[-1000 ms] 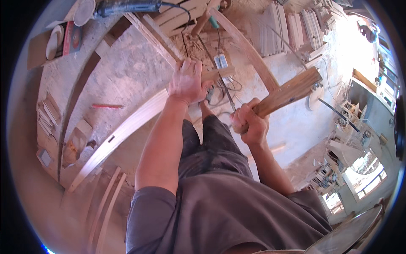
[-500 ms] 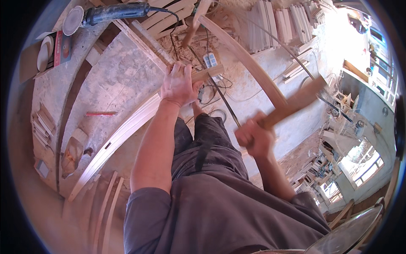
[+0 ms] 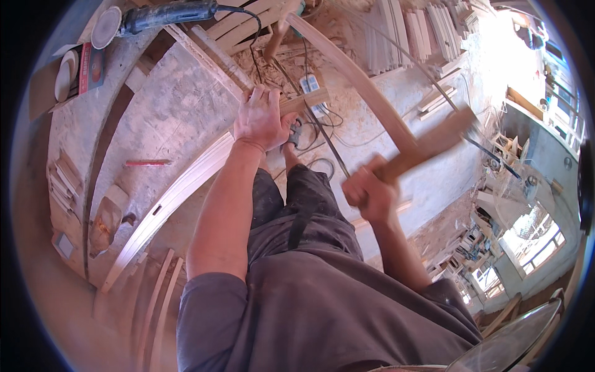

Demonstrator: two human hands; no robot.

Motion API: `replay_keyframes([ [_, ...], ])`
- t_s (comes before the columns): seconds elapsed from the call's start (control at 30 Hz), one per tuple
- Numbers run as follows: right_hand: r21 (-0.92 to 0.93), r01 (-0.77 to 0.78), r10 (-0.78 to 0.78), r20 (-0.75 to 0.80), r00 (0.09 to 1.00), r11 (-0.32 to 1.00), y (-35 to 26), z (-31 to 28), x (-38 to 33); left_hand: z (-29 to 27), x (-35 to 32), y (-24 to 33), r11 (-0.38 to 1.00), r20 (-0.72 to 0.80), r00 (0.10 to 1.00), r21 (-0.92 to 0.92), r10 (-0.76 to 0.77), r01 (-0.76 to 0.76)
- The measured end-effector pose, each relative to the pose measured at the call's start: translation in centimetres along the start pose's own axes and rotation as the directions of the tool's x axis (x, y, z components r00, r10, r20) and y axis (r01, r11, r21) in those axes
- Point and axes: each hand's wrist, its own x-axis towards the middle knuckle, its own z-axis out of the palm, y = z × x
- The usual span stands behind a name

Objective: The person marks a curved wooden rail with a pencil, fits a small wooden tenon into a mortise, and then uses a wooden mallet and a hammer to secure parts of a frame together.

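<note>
Wood, pale brown and slightly blurred at its near end, makes up the frame of the saw (image 3: 356, 74) I hold in my right hand (image 3: 370, 192); my fingers are wrapped tightly round its near end. Its dark, thin blade (image 3: 324, 136) runs away from that fist and crosses by a short wooden piece (image 3: 308, 99) past the right edge of the grey surface (image 3: 164, 108); I can't tell if they touch. My left hand (image 3: 259, 118) lies palm down over that piece, fingers bent, thumb lowered on the near side; how far it closes underneath is hidden from me. A pale curved board (image 3: 167, 201) with a small dark slot follows the surface's right edge up to that wrist.

Printing shows on the red side of a box (image 3: 85, 74) by the far left corner, too small for me to read. Near it lies a blue grinder (image 3: 167, 17); a red pencil (image 3: 147, 162) rests further in from the right edge.
</note>
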Motion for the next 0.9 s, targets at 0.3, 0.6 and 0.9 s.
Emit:
replay_keyframes([
  [0.3, -0.018, 0.111, -0.108, 0.122, 0.987, 0.994, -0.4, -1.9, -4.0, 0.0, 0.2, 0.2, 1.0, 0.041, 0.999, 0.003, -0.031, 0.031],
  [0.6, -0.159, 0.112, -0.111, 0.016, 0.994, 0.981, 0.8, 1.5, 4.5, -0.2, 0.4, 0.8, 0.998, -0.019, 0.998, 0.017, -0.058, 0.058],
  [0.9, -0.106, 0.179, -0.18, -0.001, 0.984, 0.978, -6.1, 3.7, -3.5, -1.7, 0.2, 1.0, 0.998, 0.034, 0.998, -0.03, -0.06, 0.061],
])
